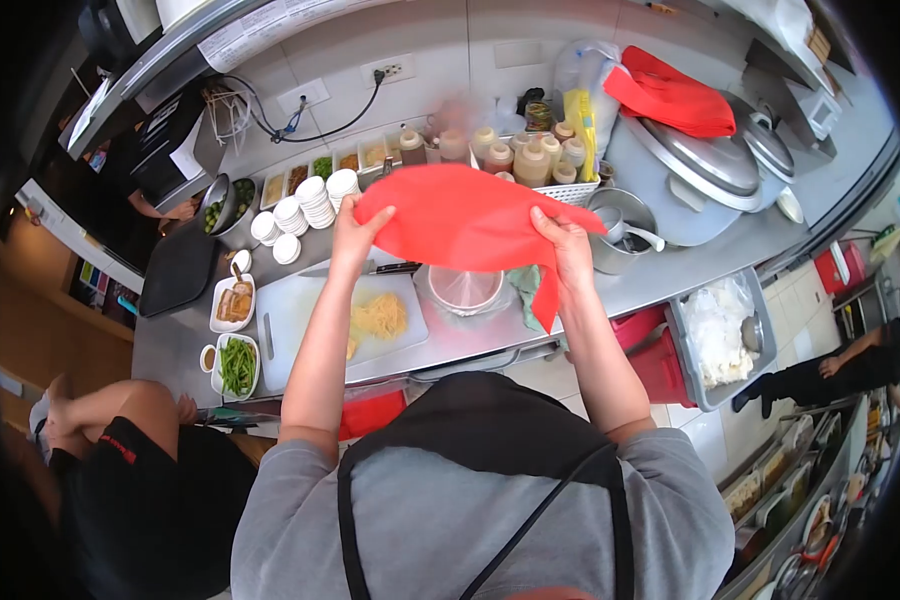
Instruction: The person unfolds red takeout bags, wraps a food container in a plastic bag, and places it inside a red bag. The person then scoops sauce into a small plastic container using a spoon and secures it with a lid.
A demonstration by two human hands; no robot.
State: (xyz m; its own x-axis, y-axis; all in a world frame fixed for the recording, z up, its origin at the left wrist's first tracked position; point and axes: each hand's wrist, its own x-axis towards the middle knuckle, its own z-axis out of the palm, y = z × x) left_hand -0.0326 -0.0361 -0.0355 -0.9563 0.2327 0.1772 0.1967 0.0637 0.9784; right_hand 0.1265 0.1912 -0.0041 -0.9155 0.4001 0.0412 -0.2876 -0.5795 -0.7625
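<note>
A red cloth or bag [460,215] is stretched in the air above the counter, held at both sides. My left hand [355,235] pinches its left edge between thumb and fingers. At the right side, my right hand [567,240] grips it, and a loose corner hangs down beside that wrist. Below the red sheet stands a round container lined with clear plastic [464,290]. To its left, a white cutting board [305,322] carries a pile of pale yellow shreds [380,316]. A knife handle [398,268] shows at the board's back edge.
Stacked white cups [315,200] and sauce bottles [532,160] line the back. A metal pot [622,225] stands right, near large lids [705,160]. Green beans [238,366] fill a dish at left. A co-worker [150,470] is at lower left; a grey bin [725,340] is right.
</note>
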